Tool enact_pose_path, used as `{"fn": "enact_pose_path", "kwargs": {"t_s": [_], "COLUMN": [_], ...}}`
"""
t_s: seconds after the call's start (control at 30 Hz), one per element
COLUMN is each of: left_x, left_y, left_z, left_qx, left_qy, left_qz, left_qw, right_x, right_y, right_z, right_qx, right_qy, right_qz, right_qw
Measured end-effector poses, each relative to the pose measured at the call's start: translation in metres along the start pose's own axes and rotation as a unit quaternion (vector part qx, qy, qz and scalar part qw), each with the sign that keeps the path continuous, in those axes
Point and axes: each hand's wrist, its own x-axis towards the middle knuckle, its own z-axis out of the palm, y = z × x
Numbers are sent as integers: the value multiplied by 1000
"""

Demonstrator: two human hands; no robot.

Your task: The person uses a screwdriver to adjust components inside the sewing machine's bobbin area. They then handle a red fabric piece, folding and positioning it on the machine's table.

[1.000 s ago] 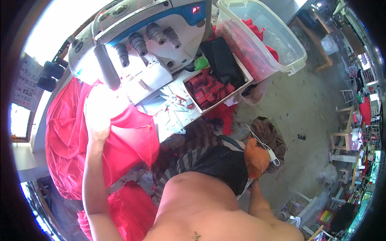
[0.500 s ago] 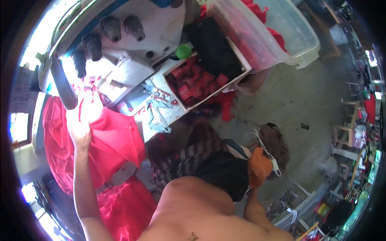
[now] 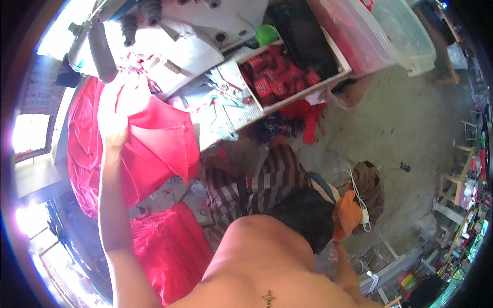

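My left hand (image 3: pixel 112 126) lies stretched out on a large sheet of red cloth (image 3: pixel 162 146) beside the sewing machine (image 3: pixel 190 54). Bright glare washes out its fingertips and the cloth around the needle area. The cloth hangs in folds over the machine's front edge. At my right side, my right hand (image 3: pixel 335 252) is low beside my hip, just below an orange cloth-like item (image 3: pixel 349 214). Its fingers are mostly hidden, so I cannot see whether it grips anything.
Scissors (image 3: pixel 226 87) lie on the machine table by an open box (image 3: pixel 262 107) of red pieces. A clear plastic tub (image 3: pixel 354 36) stands behind it. A stack of red cloth (image 3: pixel 169 251) is below my left arm. A white cable (image 3: pixel 363 205) hangs by a brown bundle.
The whole view has shifted, so the machine sits higher and farther right in the picture. My left hand stays on the red cloth; the right hand stays low beside the orange item.
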Motion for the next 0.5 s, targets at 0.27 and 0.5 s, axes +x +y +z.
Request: {"fn": "enact_pose_path", "kwargs": {"t_s": [0.27,0.5], "left_x": [-7,-15], "left_y": [-1,9], "left_z": [12,5], "left_qx": [95,61], "left_qy": [4,60], "left_qz": [-31,13], "left_qw": [995,996], "right_x": [-229,-389], "right_y": [-226,-343], "right_z": [45,167], "right_qx": [-586,-486], "right_qy": [133,-77], "right_qz": [-411,-701], "right_qw": [686,516]}}
